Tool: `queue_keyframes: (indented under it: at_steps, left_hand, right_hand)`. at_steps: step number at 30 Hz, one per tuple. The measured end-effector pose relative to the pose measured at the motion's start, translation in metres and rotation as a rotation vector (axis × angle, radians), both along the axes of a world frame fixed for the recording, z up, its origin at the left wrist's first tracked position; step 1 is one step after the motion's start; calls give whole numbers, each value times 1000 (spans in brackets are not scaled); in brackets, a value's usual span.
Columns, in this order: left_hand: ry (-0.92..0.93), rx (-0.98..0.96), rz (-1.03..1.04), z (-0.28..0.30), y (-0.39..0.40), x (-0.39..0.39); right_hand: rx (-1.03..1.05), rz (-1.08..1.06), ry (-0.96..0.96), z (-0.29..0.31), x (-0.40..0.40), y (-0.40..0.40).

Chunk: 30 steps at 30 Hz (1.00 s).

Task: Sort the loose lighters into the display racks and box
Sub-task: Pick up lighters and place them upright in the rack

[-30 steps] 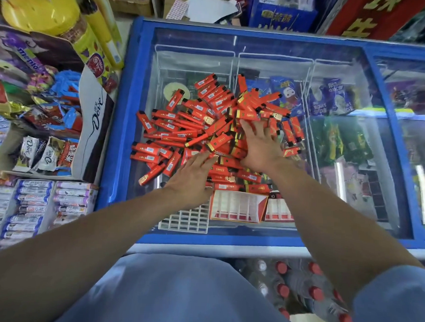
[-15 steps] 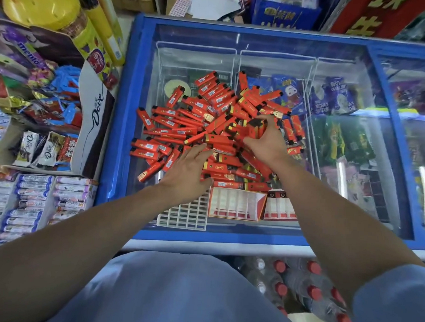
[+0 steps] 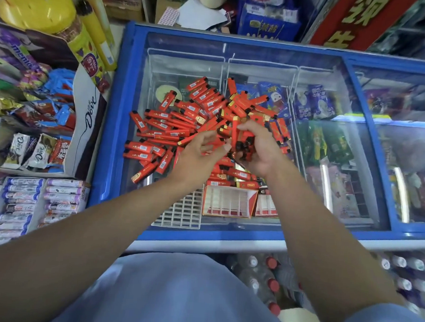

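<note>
Many red lighters [image 3: 183,125] lie loose on the freezer lid [image 3: 261,52], the box [image 3: 229,203] looks empty, the right hand [image 3: 259,148] grips a bunch, and the left hand [image 3: 199,152] reaches half open.

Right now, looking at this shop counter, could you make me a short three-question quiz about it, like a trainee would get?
1. True or false: the right hand grips a bunch of red lighters.
2. The loose lighter pile lies on: A) the floor B) the glass freezer lid C) the sweets shelf.
3. Fill in: the red and white compartment box nearest the person holds ____ lighters.

Key:
1. True; its fingers curl round several.
2. B.
3. No; its slots show bare. The white grid rack beside it also looks unfilled, while the left hand reaches toward the bunch, pinching nothing clearly.
</note>
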State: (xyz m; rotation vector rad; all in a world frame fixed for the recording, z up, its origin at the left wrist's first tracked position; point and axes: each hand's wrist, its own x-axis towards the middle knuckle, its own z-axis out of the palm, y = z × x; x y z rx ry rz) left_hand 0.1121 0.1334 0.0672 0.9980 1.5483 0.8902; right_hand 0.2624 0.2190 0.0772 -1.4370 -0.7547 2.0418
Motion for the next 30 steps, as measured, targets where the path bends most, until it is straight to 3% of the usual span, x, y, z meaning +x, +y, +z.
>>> queue_keyframes:
  at_steps: [5, 7, 10, 16, 22, 26, 30]
  left_hand:
    - [-528, -354, 153, 8, 5, -3]
    - [-586, -452, 132, 7, 1, -5]
    - [-580, -485, 221, 1, -5, -6]
    - [-593, -471, 336, -6, -7, -6]
    - [-588, -477, 348, -3, -10, 2]
    - [-613, -458, 357, -2, -13, 11]
    - [-616, -467, 346, -3, -17, 15]
  right_hand:
    - [347, 485, -414, 9, -25, -39]
    - [413, 656, -515, 8, -31, -47]
    - [384, 724, -467, 13, -32, -51]
    - [340, 527, -383, 13, -14, -59]
    - [499, 264, -556, 10, 10, -75]
    - [564, 67, -445, 13, 28, -87]
    - [580, 40, -485, 8, 54, -92]
